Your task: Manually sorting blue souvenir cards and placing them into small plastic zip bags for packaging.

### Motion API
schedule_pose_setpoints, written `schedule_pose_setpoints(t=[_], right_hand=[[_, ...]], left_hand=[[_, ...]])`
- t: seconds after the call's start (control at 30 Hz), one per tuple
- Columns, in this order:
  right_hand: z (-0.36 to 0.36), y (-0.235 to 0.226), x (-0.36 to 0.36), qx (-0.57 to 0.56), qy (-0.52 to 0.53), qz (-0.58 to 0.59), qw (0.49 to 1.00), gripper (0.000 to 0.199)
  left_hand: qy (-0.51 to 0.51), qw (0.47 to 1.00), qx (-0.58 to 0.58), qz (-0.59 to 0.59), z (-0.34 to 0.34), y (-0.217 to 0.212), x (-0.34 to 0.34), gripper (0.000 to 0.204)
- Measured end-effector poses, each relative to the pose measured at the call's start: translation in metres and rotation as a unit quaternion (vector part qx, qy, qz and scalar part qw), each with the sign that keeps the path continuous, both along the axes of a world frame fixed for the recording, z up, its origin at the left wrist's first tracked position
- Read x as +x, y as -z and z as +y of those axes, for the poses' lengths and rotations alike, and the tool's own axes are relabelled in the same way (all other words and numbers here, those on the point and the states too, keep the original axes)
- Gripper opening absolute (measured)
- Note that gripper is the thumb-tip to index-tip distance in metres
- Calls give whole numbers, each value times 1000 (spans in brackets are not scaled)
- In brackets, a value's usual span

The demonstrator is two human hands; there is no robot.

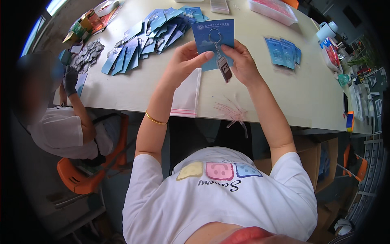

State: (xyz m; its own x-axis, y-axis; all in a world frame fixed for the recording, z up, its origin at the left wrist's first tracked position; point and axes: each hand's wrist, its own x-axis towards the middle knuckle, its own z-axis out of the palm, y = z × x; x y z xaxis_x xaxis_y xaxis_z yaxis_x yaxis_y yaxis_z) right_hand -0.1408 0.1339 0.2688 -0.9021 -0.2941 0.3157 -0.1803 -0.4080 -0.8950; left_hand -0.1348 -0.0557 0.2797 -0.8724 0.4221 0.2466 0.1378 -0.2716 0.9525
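Observation:
Above the table, both my hands hold up a blue card (202, 32) with a metal keychain (224, 67) hanging on its front. The keychain's split ring sits near the top of the card, and a short chain leads down to a small rectangular pendant. My left hand (187, 61) grips the card's left edge, thumb across the front. Along the right edge, my right hand (243, 63) pinches the card with its thumb close to the chain. Beneath my left hand, a stack of clear plastic bags (186, 95) lies at the table's near edge.
A heap of blue cards with keychains (156, 32) covers the far left, beside a pile of grey pendants (88, 54). Bagged cards (283, 53) lie to the right. Torn plastic strips (233, 110) hang over the near edge. A gloved co-worker (61, 130) sits at left.

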Motion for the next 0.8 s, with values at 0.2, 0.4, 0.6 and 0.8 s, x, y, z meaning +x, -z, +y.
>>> schedule_pose_setpoints(t=[0.2, 0.4, 0.6, 0.8], right_hand=[[3, 13, 9, -21, 1, -55, 998, 25], [-7, 18, 34, 74, 145, 21, 986, 37], [-8, 19, 36, 193, 260, 48, 945, 29], [4, 20, 31, 335, 440, 280, 784, 16]], left_hand=[[-58, 998, -25, -22, 17, 13, 2, 18], [-128, 991, 23, -26, 24, 15, 7, 16], [-170, 984, 51, 6, 29, 18, 10, 16], [-224, 973, 42, 24, 34, 21, 13, 21]])
